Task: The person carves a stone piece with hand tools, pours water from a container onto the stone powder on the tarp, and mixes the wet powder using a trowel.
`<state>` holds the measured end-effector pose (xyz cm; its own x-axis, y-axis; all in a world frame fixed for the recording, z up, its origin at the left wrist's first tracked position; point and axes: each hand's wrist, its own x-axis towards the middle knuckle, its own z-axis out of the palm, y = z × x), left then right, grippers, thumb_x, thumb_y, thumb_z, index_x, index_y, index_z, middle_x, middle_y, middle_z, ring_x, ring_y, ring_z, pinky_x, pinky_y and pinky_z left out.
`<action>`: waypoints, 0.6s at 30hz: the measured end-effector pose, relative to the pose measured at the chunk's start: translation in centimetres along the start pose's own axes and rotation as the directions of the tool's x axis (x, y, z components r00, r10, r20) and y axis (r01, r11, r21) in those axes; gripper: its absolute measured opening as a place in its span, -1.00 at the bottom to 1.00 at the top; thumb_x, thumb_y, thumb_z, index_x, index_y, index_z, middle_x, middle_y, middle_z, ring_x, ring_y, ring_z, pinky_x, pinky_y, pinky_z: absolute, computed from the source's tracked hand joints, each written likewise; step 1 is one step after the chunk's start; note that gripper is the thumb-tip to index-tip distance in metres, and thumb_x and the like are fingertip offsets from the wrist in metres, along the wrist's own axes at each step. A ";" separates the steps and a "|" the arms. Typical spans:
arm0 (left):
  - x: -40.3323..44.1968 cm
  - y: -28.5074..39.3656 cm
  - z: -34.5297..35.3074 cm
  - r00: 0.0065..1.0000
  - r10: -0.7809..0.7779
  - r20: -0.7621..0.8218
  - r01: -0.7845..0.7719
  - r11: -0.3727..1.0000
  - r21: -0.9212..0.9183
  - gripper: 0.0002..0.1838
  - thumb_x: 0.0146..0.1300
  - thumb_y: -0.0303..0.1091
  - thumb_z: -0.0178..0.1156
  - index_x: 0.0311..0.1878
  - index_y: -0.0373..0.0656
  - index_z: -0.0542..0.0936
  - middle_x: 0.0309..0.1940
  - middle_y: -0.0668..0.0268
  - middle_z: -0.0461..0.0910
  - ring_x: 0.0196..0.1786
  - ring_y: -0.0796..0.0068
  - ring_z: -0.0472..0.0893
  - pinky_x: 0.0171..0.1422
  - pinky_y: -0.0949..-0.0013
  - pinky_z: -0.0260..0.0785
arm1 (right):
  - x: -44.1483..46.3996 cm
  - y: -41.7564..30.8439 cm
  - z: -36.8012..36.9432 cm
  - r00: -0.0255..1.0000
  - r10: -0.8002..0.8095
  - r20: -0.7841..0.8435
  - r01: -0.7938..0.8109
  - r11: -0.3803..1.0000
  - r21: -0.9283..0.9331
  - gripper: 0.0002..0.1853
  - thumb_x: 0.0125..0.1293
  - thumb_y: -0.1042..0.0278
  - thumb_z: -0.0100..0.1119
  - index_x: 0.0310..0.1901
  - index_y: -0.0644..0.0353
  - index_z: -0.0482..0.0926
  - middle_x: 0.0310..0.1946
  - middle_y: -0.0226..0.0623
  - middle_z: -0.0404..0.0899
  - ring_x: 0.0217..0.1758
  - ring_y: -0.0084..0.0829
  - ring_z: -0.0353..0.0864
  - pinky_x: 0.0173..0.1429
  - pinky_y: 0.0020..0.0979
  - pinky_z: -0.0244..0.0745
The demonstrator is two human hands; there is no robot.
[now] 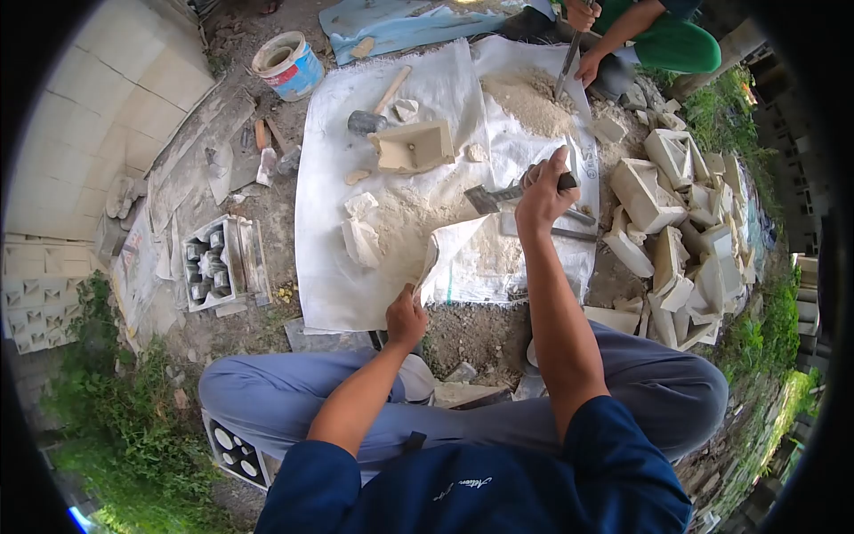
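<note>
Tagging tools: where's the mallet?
In the head view, the mallet lies on the white sheet, upper left of centre, just beyond the left corner of the hollow block.

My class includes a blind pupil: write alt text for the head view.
Seated person's left hand holding up the edge of a white sheet strewn with pale powder, right hand gripping a flat-headed tool. Broken blocks lie heaped at right.

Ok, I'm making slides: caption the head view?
Left hand holds the white sheet by its edge; right hand grips a tool near pale powder.
</note>
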<state>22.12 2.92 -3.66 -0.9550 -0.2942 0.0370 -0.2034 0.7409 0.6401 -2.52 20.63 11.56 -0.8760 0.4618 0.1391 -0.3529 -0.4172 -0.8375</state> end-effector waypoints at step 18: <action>-1.1 -0.5 0.1 0.909 -0.331 -0.255 0.339 0.941 -0.013 -0.63 0.50 -0.33 0.04 0.18 -0.45 0.46 -0.34 -0.28 0.62 -0.19 -0.36 0.62 -0.06 -0.16 0.40 | 1.8 -1.1 -0.8 0.994 -0.099 -0.043 0.099 0.995 0.007 -0.36 0.58 0.05 0.13 -0.68 0.06 0.17 -0.75 -0.54 0.17 -0.71 -0.64 0.08 -0.61 -0.46 -0.07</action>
<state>23.26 2.95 -4.04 -0.7454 -0.6663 0.0172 -0.5123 0.5892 0.6248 -3.46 22.55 12.33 -0.8222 0.5336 0.1984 -0.4402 -0.3748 -0.8160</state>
